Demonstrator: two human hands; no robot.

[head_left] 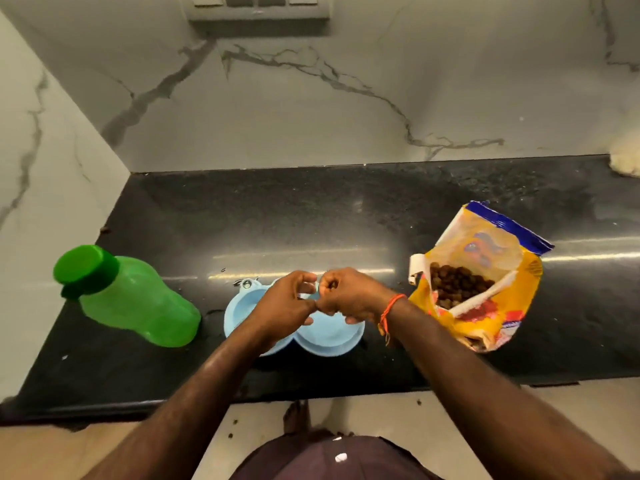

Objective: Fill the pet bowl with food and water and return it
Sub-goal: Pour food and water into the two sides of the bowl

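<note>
Here both hands, left (282,303) and right (346,296), curl together above the bowl (332,336), grip unclear.

Around my black counter, the bystanders

My counter (311,209) meets a veined marble wall (311,109) with a switch plate (258,6) up top; something pale and fluffy (625,157) sits far right, and crumbs (231,435) dot the floor (398,414) below.

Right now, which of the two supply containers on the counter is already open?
The yellow pet-food bag, right of the blue double bowl: its top is torn open, showing brown kibble. The green bottle on the left has its cap on.
</note>
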